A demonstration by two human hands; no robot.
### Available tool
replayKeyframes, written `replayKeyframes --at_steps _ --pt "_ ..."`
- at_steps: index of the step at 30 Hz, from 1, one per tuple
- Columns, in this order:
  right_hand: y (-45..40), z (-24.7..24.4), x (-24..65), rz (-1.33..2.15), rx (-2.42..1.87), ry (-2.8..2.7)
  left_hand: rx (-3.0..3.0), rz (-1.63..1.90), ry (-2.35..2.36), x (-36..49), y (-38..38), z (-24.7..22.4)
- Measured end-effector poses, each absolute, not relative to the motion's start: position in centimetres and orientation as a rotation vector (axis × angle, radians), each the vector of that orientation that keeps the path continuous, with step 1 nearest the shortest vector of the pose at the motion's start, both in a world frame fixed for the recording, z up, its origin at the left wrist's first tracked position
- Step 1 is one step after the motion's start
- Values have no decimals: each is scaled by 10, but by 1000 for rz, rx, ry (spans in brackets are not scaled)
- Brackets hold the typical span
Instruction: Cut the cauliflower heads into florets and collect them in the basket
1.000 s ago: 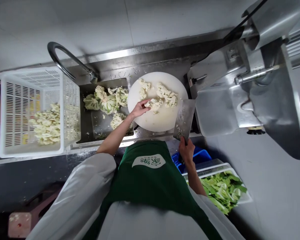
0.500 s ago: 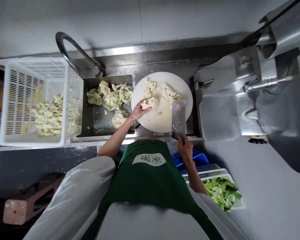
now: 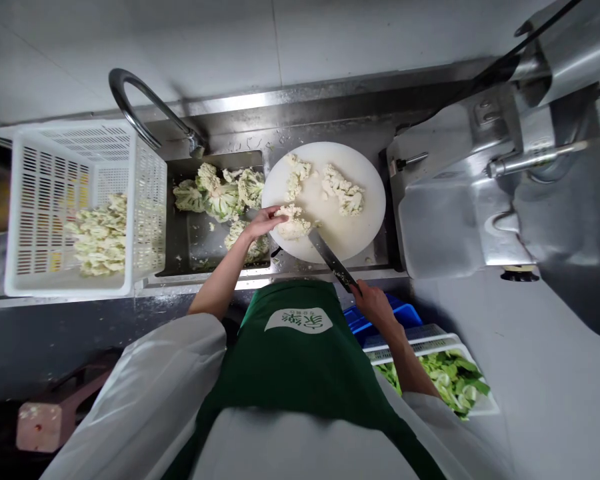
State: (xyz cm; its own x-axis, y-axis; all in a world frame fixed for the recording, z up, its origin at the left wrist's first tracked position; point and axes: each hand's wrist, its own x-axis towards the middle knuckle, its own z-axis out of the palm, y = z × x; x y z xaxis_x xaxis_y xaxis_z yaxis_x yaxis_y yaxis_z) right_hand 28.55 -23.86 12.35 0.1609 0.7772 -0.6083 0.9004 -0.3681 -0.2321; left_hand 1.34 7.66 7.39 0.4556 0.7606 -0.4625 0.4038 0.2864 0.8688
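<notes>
My left hand (image 3: 266, 221) is closed on a piece of cauliflower (image 3: 295, 225) at the left side of the round white cutting board (image 3: 325, 248). My right hand (image 3: 373, 301) grips the dark handle of a cleaver (image 3: 333, 260). The blade slants up and left over the board's near edge, its tip beside the held piece. I cannot tell whether the two touch. More cauliflower florets (image 3: 344, 190) lie at the board's right, and another cluster (image 3: 297, 175) at its upper left.
Left of the board, a steel sink (image 3: 200, 243) holds several cauliflower chunks (image 3: 223, 197) under a curved faucet (image 3: 135, 80). A white basket (image 3: 145, 200) of cut florets stands farther left. A steel machine (image 3: 443, 200) borders the right; below it sits a basket of leafy greens (image 3: 455, 380).
The cleaver has swung left from the board's right side to the held cauliflower, its blade now edge-on to me. My left hand has shifted slightly left and toward me with the piece.
</notes>
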Motion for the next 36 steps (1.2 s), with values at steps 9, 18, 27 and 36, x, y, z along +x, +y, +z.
replayKeyframes --at_steps 9,18,27,36 --pt "-214 125 273 -901 2295 1552 1588 830 1467 38 37 52" --pt "-174 132 251 -829 2417 1721 1877 1016 1597 78 -5 29" --pt "-169 137 229 -1032 2360 1708 1846 1001 1714 85 -1 24" --pt "-159 127 209 -1063 2272 1672 1933 907 1740 88 0 28"
